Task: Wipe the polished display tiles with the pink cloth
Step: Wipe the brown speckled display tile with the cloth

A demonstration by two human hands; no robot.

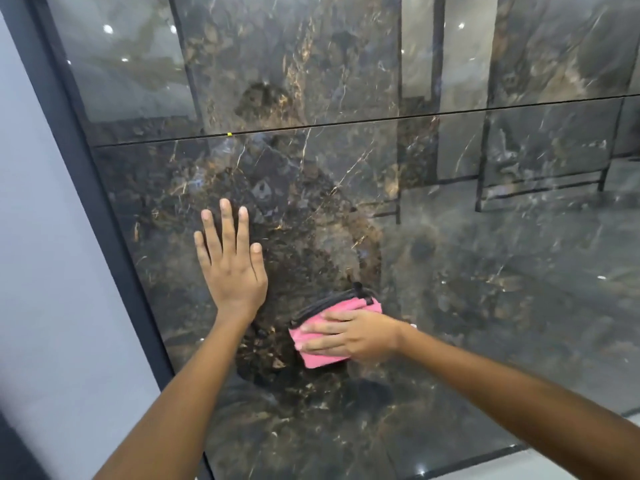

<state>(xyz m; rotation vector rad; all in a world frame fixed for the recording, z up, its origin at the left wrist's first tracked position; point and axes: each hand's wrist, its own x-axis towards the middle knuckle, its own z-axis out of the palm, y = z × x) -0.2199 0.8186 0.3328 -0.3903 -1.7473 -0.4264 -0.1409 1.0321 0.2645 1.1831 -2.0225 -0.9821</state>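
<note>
We see the left hand (231, 268) flat, fingers straight, pressed on the lower glossy dark marble-look tile (467, 306), near the dark metal frame edge (104, 209) at its left. Right hand (353, 336) presses the folded pink cloth (313, 346) on the same tile, just right of the left wrist. Thin horizontal joint (346, 123) above; open tile surface stretches right and below.

No text, label, brand, number or sign can be read anywhere.

Pale grey wall (41, 237), dark frame (104, 216), reflected ceiling lights (108, 28)
</note>
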